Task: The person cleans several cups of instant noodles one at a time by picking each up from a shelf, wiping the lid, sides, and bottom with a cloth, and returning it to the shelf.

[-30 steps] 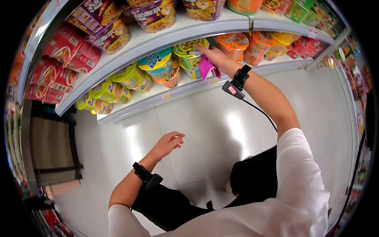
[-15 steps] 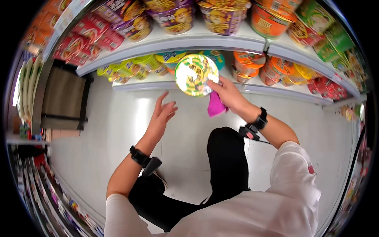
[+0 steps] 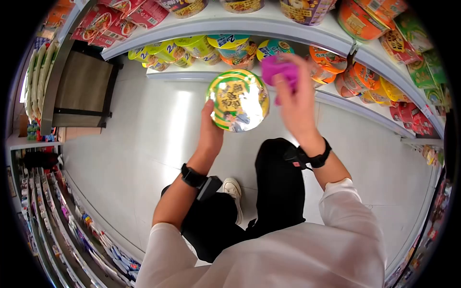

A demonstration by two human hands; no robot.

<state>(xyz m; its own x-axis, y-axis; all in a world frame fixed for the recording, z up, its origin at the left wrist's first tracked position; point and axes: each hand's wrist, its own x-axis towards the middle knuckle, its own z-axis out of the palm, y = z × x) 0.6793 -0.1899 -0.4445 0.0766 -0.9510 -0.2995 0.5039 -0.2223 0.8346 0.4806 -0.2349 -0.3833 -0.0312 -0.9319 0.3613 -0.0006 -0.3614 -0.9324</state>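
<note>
A round noodle tub [image 3: 238, 102] with a shiny green, yellow and white lid is in my left hand [image 3: 211, 123], whose thumb shows at the tub's left edge. A crumpled purple cloth [image 3: 279, 73] is in my right hand [image 3: 297, 98], raised just right of the tub and slightly blurred. The tub hangs over the floor, in front of the lower shelf. Black bands are on both my wrists.
The lower shelf [image 3: 185, 75] holds green, blue and orange noodle tubs. Above it, the upper shelf's edge [image 3: 230, 32] juts out. A dark wooden unit [image 3: 79, 86] stands at left, with racks of packets [image 3: 72, 216] below it.
The tub has passed from my right hand to my left hand. My right hand has risen with the purple cloth. The view has shifted, and the shelves appear higher.
</note>
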